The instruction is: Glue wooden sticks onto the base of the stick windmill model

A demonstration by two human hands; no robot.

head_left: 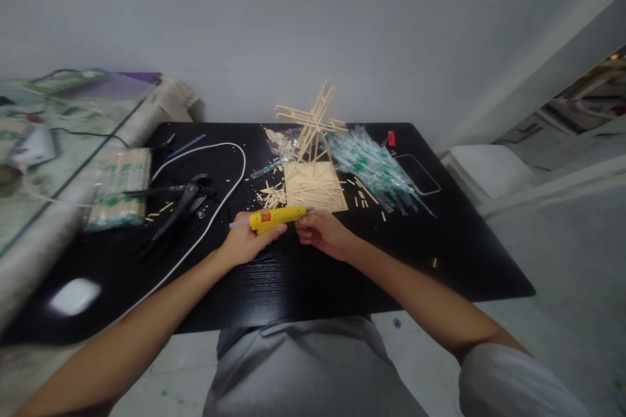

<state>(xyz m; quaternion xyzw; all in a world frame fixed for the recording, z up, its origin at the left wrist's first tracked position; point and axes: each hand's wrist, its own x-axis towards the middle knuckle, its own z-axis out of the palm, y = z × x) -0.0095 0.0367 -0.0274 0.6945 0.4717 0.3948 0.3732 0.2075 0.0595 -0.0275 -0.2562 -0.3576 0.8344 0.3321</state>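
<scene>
My left hand is wrapped round a yellow hot glue gun, with a glue stick poking out of its back end. The gun's nozzle points right, toward my right hand. The fingers of that hand are pinched together just beside the nozzle; what they hold, if anything, is too small to make out. Right behind both hands lies a square base of wooden sticks, strewn with short loose sticks. A windmill-like stick frame with crossed blades stands at its back.
Wrapped sticks lie right of the base, near a phone-like dark rectangle and a small red object. Black pliers-like cutters, a white cable and a bagged stick bundle are at left. Cut bits dot the black table.
</scene>
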